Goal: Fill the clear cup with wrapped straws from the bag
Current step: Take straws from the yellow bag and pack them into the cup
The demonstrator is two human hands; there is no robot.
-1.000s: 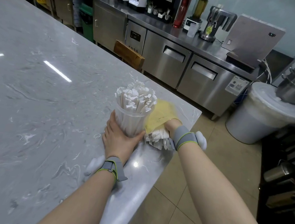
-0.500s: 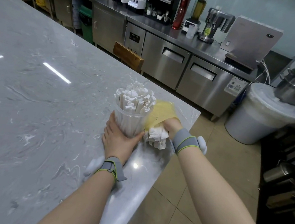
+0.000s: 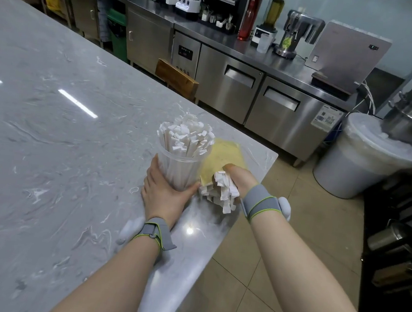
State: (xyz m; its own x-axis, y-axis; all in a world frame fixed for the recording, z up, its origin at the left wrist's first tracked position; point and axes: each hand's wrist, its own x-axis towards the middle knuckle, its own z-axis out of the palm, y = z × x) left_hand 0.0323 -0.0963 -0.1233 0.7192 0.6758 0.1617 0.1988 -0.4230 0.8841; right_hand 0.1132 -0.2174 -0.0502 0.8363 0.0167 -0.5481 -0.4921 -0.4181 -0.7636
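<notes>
While the clear cup, upright near the corner of the marble surface and already crowded with wrapped straws, is braced low by the left hand, a fresh bundle is gripped by the right hand just beside the yellowish bag. The bundle is best kept tight, raised clear of the rim and eased into a gap. The right fingers and the bag's mouth are hidden, so its remaining contents cannot be judged.
</notes>
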